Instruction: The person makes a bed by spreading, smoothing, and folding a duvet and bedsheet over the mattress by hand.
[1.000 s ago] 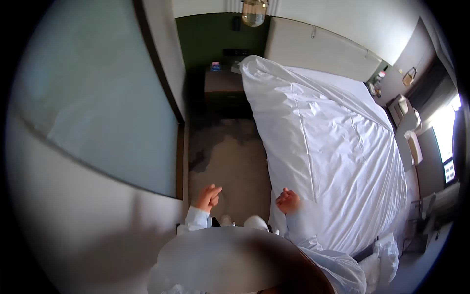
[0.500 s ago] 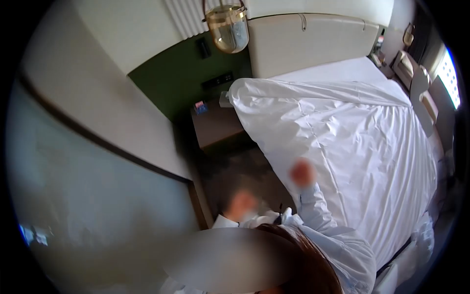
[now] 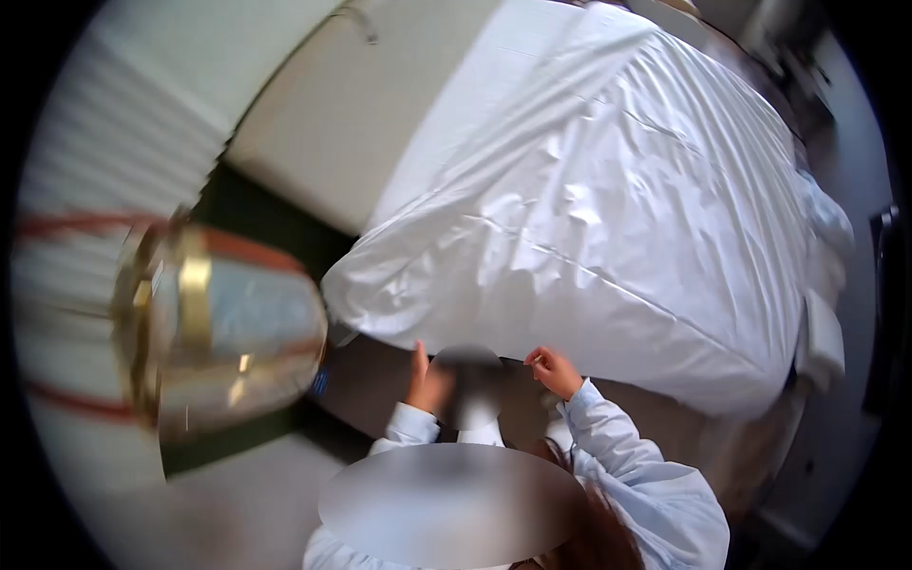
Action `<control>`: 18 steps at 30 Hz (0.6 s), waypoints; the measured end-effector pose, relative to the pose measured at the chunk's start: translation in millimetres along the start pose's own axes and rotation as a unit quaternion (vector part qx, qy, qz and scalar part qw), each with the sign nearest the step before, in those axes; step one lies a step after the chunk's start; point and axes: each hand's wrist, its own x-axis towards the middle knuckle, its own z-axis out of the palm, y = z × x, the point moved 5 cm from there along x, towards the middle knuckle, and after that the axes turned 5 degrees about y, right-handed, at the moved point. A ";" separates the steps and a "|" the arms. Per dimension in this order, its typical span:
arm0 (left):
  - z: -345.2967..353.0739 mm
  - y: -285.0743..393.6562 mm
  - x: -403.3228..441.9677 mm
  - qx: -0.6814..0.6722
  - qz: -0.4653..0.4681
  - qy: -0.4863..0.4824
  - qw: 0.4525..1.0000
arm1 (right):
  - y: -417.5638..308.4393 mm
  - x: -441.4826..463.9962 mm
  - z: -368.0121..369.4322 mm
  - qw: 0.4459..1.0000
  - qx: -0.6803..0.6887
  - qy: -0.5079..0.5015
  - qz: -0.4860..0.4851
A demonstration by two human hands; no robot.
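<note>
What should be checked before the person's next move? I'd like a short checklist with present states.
1. Right hand unburdened: ok, fingers curled, nothing visible in it.
2. Left hand unburdened: cannot tell, it is partly blurred.
3. Right hand touching the white cover: cannot tell, it shows near the cover's edge.
4. White cover free of creases: not ok, wrinkles run across it.
5. White cover drawn up to the headboard: not ok, a strip of white bedding shows between them.

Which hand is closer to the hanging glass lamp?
Left: the left hand is apart from the lamp, to its right in view; the right hand is farther right, near the bedding.
</note>
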 end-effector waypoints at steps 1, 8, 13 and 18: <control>-8.9 -31.3 45.5 0.010 0.085 0.017 0.996 | -2.6 2.3 -2.8 0.999 -0.001 0.031 0.015; -42.6 -108.4 272.8 0.139 0.066 0.114 0.982 | 5.2 -2.6 24.2 0.900 0.310 0.271 0.144; -58.5 -159.7 287.4 0.348 -0.072 -0.002 0.935 | 50.4 21.3 104.6 0.966 0.183 0.177 0.053; -80.9 -197.2 304.8 0.414 0.032 0.070 0.907 | 64.0 40.3 118.6 0.985 0.081 0.149 -0.024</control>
